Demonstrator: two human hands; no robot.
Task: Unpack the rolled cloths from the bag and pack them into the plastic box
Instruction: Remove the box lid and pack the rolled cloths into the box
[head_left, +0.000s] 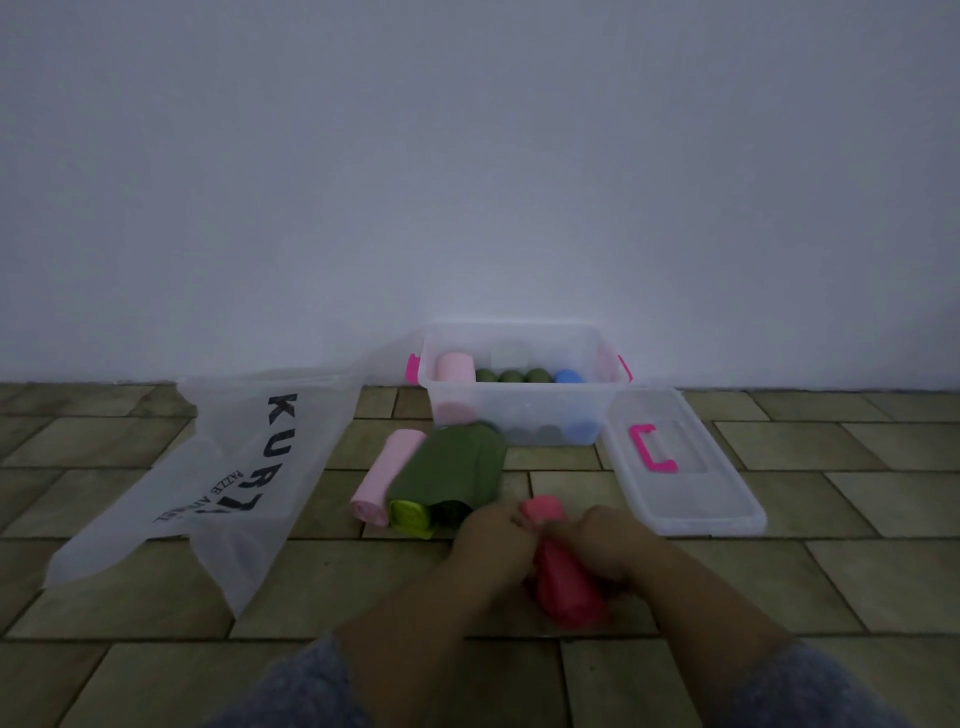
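A hot-pink rolled cloth (563, 577) lies on the tiled floor in front of me. My left hand (491, 535) and my right hand (605, 540) both grip it near its far end. To the left lie a green rolled cloth (452, 470), with a lime-yellow end, and a light pink rolled cloth (387, 475), side by side. The clear plastic box (519, 410) stands against the wall and holds a light pink roll (454, 366), green rolls (511, 375), a blue roll (566, 375) and a white one. The translucent bag (234, 467) lies flat at the left.
The box's clear lid (691, 499) with a pink handle lies on the floor right of the box. A plain white wall (467, 182) rises straight behind the box. The floor (156, 649) is olive tile.
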